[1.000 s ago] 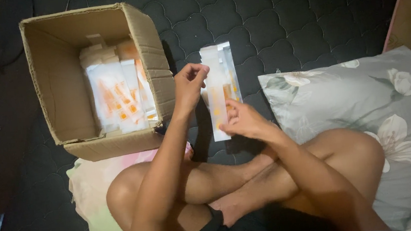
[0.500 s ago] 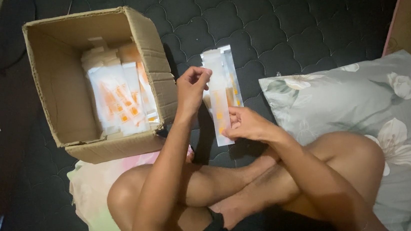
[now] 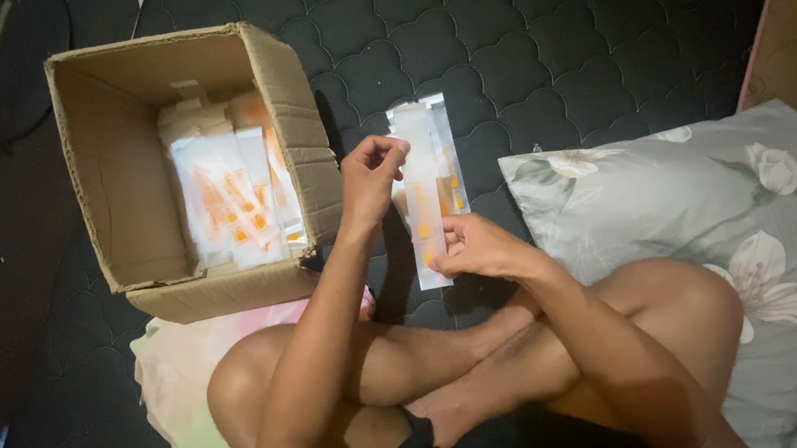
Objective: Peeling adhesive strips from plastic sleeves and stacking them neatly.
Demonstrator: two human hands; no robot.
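Between both hands' fingertips: slim white-orange packet [image 3: 426,202] being held over mattress. Left hand [image 3: 369,173] pinching top edge, right hand [image 3: 479,245] gripping bottom. Cardboard box [image 3: 126,231] sitting left of fingers. Light pinch risking slip.

Glossy plastic sleeve [image 3: 429,187], matt corrugated cardboard box [image 3: 112,183], quilted dark cloth mattress [image 3: 536,35].

Dark quilted mattress [image 3: 546,34]: cardboard box [image 3: 122,182], floral pillow [image 3: 710,223] on it.
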